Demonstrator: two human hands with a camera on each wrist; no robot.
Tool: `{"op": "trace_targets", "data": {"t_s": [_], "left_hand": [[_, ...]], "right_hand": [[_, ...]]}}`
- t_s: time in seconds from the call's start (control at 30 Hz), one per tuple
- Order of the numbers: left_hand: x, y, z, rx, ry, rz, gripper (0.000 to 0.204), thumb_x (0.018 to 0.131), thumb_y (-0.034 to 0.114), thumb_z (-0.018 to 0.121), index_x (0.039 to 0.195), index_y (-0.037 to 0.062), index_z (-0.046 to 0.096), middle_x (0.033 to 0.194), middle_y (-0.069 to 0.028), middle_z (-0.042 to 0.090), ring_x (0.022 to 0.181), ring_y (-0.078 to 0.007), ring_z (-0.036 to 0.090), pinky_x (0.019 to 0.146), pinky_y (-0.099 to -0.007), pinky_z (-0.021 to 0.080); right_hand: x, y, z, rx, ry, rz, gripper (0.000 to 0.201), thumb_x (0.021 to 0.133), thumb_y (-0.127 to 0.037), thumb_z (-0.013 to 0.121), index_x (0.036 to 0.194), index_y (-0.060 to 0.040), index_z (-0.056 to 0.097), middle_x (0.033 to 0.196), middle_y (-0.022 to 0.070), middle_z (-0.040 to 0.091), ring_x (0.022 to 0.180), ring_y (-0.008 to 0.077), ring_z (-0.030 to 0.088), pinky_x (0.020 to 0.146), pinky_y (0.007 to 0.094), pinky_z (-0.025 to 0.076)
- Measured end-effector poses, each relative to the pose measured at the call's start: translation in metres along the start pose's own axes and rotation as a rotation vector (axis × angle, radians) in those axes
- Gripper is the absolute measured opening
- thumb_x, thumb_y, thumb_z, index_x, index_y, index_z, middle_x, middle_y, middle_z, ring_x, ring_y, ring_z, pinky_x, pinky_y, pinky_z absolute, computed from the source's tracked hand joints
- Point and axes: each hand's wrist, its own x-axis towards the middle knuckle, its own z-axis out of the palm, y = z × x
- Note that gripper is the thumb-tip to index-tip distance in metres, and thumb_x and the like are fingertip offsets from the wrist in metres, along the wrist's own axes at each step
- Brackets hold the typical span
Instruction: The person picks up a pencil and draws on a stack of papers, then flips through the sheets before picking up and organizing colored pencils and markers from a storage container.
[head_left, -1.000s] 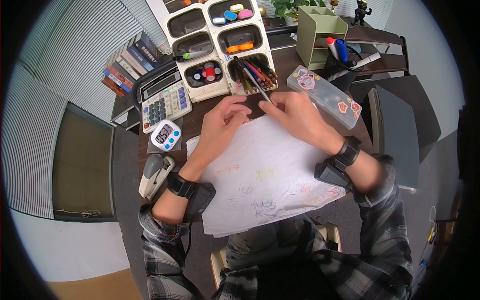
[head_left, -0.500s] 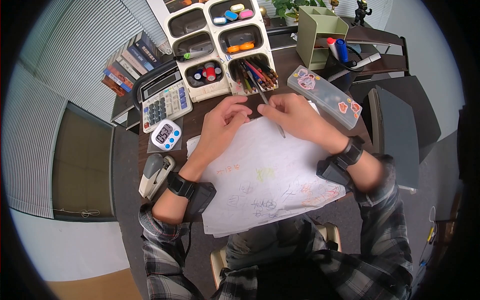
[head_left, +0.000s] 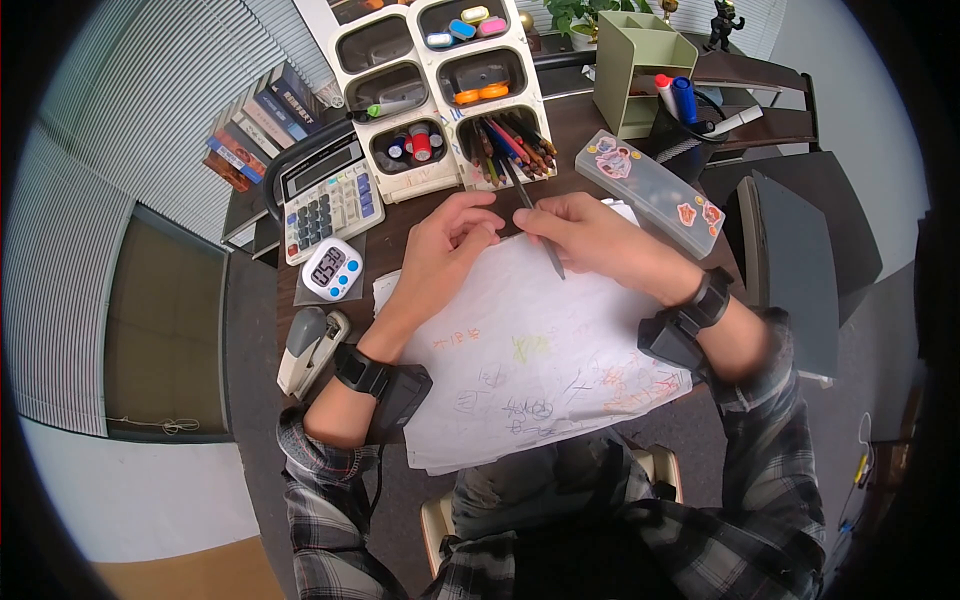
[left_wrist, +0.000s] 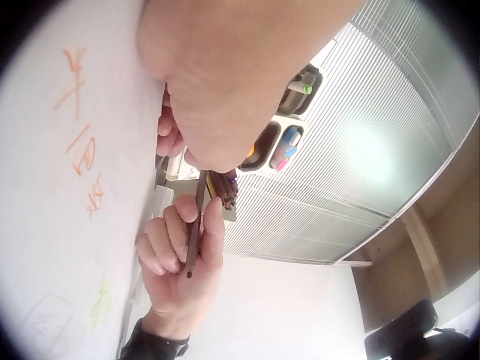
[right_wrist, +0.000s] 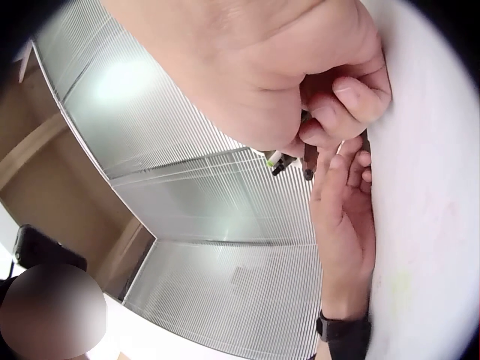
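In the head view the right hand (head_left: 602, 240) pinches a dark pencil (head_left: 557, 262) between thumb and fingers, over the top edge of a stack of marked white paper (head_left: 500, 340). One end of the pencil points at the compartment of colored pencils, the other down over the paper. Beside it, the left hand (head_left: 445, 252) rests at the paper's upper edge, fingers loosely bent, holding nothing. From the left wrist view, the pencil (left_wrist: 194, 244) lies across the right hand's (left_wrist: 176, 259) fingers under the thumb.
A white organizer (head_left: 415, 185) stands at the back with colored pencils (head_left: 515, 150). At left are a calculator (head_left: 330, 212), a timer (head_left: 332, 270) and a stapler (head_left: 312, 352). On the right are a stickered pencil case (head_left: 655, 195), a green holder (head_left: 625, 85) and a cup of markers.
The pencil has tilted and slid in the right hand, its lower end now showing below the fingers over the paper. The right hand has shifted slightly; the left has stayed put.
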Motion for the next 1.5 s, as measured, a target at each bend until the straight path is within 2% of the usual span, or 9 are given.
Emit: {"op": "trace_targets", "data": {"t_s": [0.13,0.27,0.53,0.67,0.87,1.07,1.23,1.33,1.5], "left_hand": [[0.0000,-0.0003,-0.0003,0.003,-0.002,0.005,0.034,0.099,0.005,0.055,0.132,-0.0019,0.052,0.109,-0.0099,0.068,0.097,-0.0131,0.064,0.090,-0.0264,0.051],[-0.0004,0.0007,0.0001,-0.002,-0.001,-0.002,0.035,0.098,0.005,0.055,0.132,-0.0021,0.052,0.109,-0.0098,0.068,0.097,-0.0131,0.064,0.090,-0.0265,0.051],[0.0010,-0.0015,0.0000,-0.005,-0.005,0.012,0.034,0.098,0.004,0.055,0.131,-0.0038,0.052,0.109,-0.0098,0.067,0.097,-0.0137,0.064,0.091,-0.0263,0.051],[0.0012,-0.0020,0.0000,-0.010,-0.005,0.014,0.034,0.098,0.004,0.055,0.131,-0.0044,0.051,0.110,-0.0099,0.067,0.098,-0.0138,0.064,0.091,-0.0266,0.052],[0.0012,-0.0011,0.0002,-0.013,-0.010,0.012,0.034,0.099,0.004,0.055,0.131,-0.0050,0.052,0.110,-0.0100,0.067,0.099,-0.0135,0.064,0.092,-0.0270,0.051],[0.0015,-0.0023,-0.0002,-0.024,-0.018,0.023,0.033,0.099,0.004,0.054,0.131,-0.0042,0.052,0.109,-0.0091,0.067,0.097,-0.0128,0.063,0.092,-0.0266,0.050],[0.0010,-0.0022,-0.0001,-0.011,-0.012,0.010,0.034,0.098,0.004,0.054,0.131,-0.0036,0.053,0.108,-0.0086,0.067,0.097,-0.0125,0.063,0.091,-0.0263,0.050],[0.0001,0.0018,0.0007,0.005,-0.004,-0.010,0.034,0.098,0.004,0.054,0.132,-0.0036,0.052,0.108,-0.0087,0.067,0.098,-0.0127,0.064,0.091,-0.0264,0.050],[0.0008,-0.0012,0.0000,-0.008,-0.006,0.000,0.034,0.098,0.003,0.054,0.132,-0.0038,0.052,0.109,-0.0091,0.067,0.098,-0.0128,0.064,0.091,-0.0265,0.051]], "right_hand": [[-0.0017,-0.0028,-0.0005,0.114,-0.048,0.010,0.033,0.099,-0.034,0.058,0.084,-0.0054,0.061,0.061,-0.0045,0.048,0.052,0.0048,0.039,0.048,0.0230,0.030],[-0.0023,-0.0042,-0.0013,0.150,-0.046,0.009,0.028,0.099,-0.031,0.059,0.085,-0.0061,0.060,0.065,-0.0045,0.047,0.053,0.0045,0.038,0.048,0.0226,0.028],[-0.0009,-0.0039,-0.0043,0.427,-0.119,0.005,0.019,0.097,-0.022,0.059,0.088,-0.0054,0.059,0.068,-0.0027,0.046,0.053,0.0052,0.035,0.047,0.0235,0.025],[-0.0020,-0.0066,-0.0035,0.439,-0.112,0.005,0.017,0.097,-0.020,0.058,0.091,-0.0046,0.060,0.068,-0.0025,0.046,0.054,0.0053,0.035,0.047,0.0236,0.025],[-0.0005,-0.0051,-0.0035,0.469,-0.122,-0.026,0.019,0.098,-0.019,0.056,0.095,-0.0022,0.062,0.071,-0.0009,0.048,0.055,0.0066,0.037,0.048,0.0246,0.029],[-0.0021,-0.0068,-0.0037,0.549,-0.159,-0.034,0.024,0.100,-0.018,0.051,0.106,0.0025,0.061,0.079,0.0030,0.057,0.058,0.0076,0.042,0.052,0.0252,0.037],[0.0002,-0.0040,-0.0040,0.503,-0.084,-0.082,0.027,0.101,-0.018,0.050,0.111,0.0052,0.060,0.086,0.0056,0.063,0.061,0.0075,0.048,0.056,0.0254,0.043],[0.0020,-0.0006,-0.0046,0.494,-0.045,-0.092,0.028,0.101,-0.019,0.049,0.109,0.0051,0.061,0.085,0.0052,0.063,0.060,0.0075,0.048,0.056,0.0256,0.045],[0.0018,-0.0043,-0.0056,0.490,-0.077,-0.049,0.030,0.102,-0.022,0.049,0.103,0.0038,0.063,0.082,0.0081,0.065,0.059,0.0087,0.050,0.055,0.0256,0.045]]}}
